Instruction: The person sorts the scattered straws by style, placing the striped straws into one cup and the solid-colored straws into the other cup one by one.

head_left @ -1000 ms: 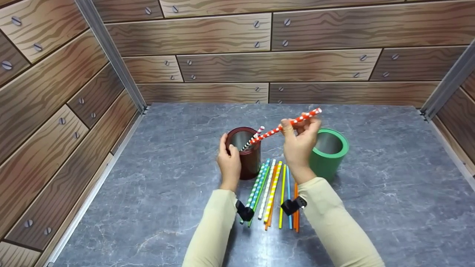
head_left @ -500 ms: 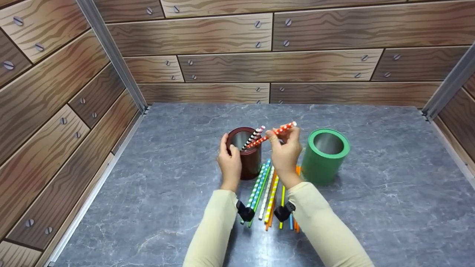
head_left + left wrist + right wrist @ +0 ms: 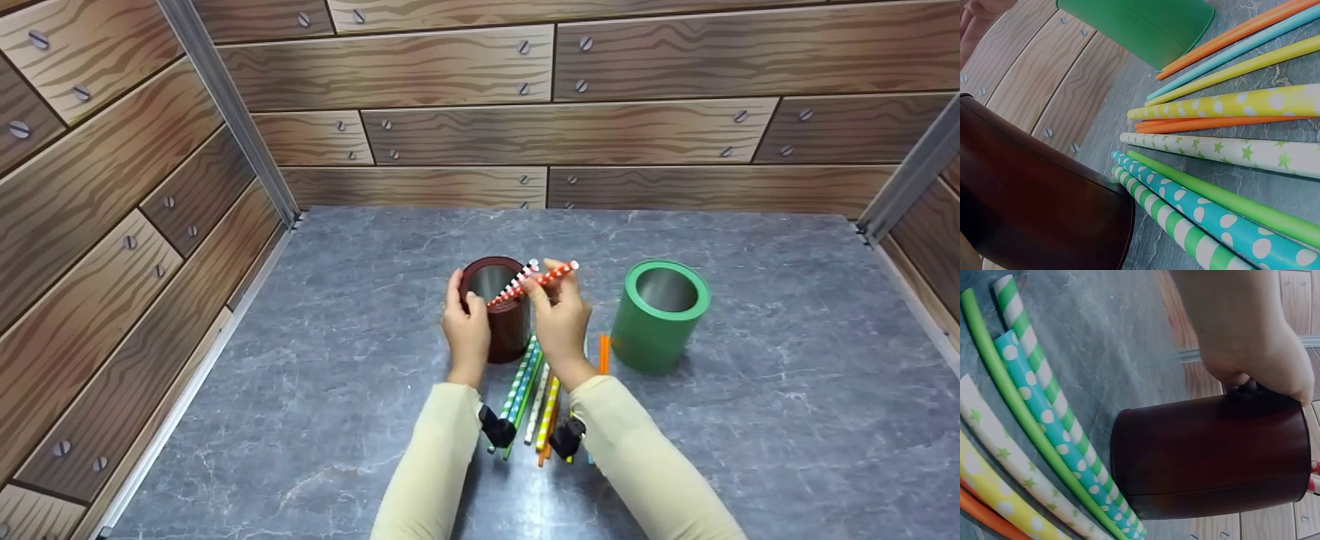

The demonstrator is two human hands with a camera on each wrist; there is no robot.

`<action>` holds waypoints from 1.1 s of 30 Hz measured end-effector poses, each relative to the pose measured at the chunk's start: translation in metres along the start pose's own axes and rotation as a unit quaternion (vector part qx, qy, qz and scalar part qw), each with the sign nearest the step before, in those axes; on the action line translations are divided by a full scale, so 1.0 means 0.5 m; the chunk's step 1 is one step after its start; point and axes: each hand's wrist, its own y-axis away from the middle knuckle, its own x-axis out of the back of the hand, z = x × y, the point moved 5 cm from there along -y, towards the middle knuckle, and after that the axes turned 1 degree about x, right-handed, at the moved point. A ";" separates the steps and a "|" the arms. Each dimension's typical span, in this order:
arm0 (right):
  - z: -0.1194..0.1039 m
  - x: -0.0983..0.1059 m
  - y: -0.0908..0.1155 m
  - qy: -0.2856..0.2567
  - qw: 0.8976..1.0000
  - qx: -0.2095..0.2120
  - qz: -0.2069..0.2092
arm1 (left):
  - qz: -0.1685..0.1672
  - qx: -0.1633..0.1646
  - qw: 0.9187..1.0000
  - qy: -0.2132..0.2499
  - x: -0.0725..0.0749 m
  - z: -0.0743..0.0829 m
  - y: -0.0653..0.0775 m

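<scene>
My left hand (image 3: 466,334) grips the dark red-brown cup (image 3: 510,334) by its left side, thumb at the rim. Between the thumb and fingers of my right hand (image 3: 562,322) is a red paper straw with white dots (image 3: 557,273). It slants down leftward, its lower end at the cup's mouth. A black-and-white striped straw (image 3: 514,283) leans inside the cup, with at least one other patterned straw partly hidden beside it. In the right wrist view, my left hand (image 3: 1255,343) holds the cup (image 3: 1213,458), and straw ends (image 3: 1314,484) stick out past its rim.
A green cup (image 3: 651,341) stands upright to the right. Loose straws lie near the cups: green-striped (image 3: 1168,219), blue dotted (image 3: 1207,208), white with green stars (image 3: 1219,147), yellow dotted (image 3: 1230,104), plus plain orange, blue, yellow and green ones. Wood-patterned walls (image 3: 450,71) enclose the table.
My right hand has moved left and slightly down, away from the green cup, carrying the red dotted straw further into the brown cup's mouth. My left hand has stayed on the cup.
</scene>
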 end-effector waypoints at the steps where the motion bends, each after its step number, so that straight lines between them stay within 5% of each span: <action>1: 0.001 -0.001 0.002 0.003 1.000 0.000 -0.004 | -0.001 0.001 1.000 -0.001 0.000 0.000 0.000; 24: 0.015 -0.005 0.017 -0.002 0.998 -0.027 -0.064 | 0.003 -0.016 1.000 -0.010 -0.002 0.001 0.002; 33: 0.040 0.017 0.027 0.009 0.994 -0.081 -0.068 | -0.004 0.001 1.000 -0.011 -0.002 -0.001 0.001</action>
